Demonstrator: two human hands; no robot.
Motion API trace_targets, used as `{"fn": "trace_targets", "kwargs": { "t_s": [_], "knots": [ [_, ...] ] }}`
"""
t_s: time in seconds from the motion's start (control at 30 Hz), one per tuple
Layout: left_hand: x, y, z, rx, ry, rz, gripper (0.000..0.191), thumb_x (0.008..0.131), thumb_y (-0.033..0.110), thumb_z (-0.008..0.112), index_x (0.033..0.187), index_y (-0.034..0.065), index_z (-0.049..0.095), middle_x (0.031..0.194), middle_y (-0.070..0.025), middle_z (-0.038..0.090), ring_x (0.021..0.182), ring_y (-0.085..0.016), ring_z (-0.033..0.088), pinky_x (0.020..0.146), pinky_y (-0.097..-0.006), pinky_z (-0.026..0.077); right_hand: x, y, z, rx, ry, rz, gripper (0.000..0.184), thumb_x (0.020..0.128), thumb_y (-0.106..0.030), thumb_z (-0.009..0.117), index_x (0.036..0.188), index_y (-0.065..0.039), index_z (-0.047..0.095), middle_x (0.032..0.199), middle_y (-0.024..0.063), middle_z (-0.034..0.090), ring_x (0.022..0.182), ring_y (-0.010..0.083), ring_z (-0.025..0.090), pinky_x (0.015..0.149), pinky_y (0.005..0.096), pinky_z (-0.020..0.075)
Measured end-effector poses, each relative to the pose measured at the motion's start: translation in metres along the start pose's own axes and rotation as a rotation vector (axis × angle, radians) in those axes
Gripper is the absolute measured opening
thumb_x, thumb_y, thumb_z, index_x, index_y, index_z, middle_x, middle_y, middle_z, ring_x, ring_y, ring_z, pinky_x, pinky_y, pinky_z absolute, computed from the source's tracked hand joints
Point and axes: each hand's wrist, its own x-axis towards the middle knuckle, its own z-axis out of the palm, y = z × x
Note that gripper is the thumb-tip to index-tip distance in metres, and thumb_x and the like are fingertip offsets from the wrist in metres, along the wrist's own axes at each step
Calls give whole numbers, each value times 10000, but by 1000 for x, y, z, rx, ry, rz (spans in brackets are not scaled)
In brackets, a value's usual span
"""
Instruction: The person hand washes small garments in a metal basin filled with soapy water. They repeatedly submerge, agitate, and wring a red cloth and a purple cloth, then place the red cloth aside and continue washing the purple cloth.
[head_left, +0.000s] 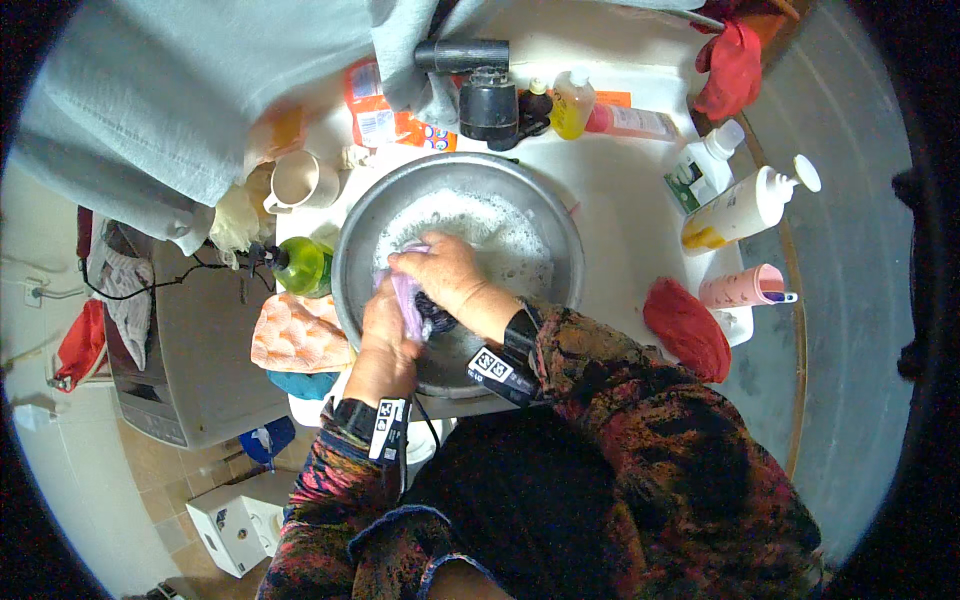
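Observation:
A round metal basin stands before me on a white sink counter, with sudsy water inside. Over its left part, both my hands grip a wet lilac cloth. My left hand holds the near left side of the cloth, while my right hand closes on its upper right part. Dark patterned fabric shows below my right hand; whether it belongs to the same piece I cannot tell. Fingertips of both hands are partly hidden by the cloth.
Behind the basin are a black faucet and several bottles, one with yellow liquid. Left are a beige mug, a green pump bottle and an orange patterned cloth. Right stand a pump bottle, a pink cup and a red cloth.

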Motion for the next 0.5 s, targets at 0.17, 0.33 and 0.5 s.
{"fn": "trace_targets", "kwargs": {
  "t_s": [0.17, 0.33, 0.5],
  "knots": [
    [4, 1, 0, -50, -177, 13, 431, 926, 398, 566, 1190, 57, 552, 1082, -109, 640, 921, -223, 647, 719, -348, 549, 42, 11, -37, -569, -70, -148, 516, 746, -412, 707, 1083, -33, 610, 1115, 284, 602, 1022, 416, 610, 899, 462, 490],
    [7, 4, -7, -2, 128, -4, 470, 902, 334, 591, 1299, 131, 444, 1249, -140, 522, 1170, -332, 492, 960, -588, 381, 20, 6, -63, -1006, -292, -100, 899, 710, -494, 754, 1478, -273, 342, 1562, 227, 117, 1326, 556, 282, 1102, 518, 323],
    [2, 3, -2, -121, 112, -42, 541, 922, 388, 561, 1371, 139, 389, 1292, -167, 499, 1205, -351, 461, 1005, -590, 349, 4, 9, -48, -1277, -524, 18, 815, 694, -509, 755, 1414, -279, 450, 1576, 172, 167, 1372, 503, 252, 1031, 611, 370]
  ]
}}
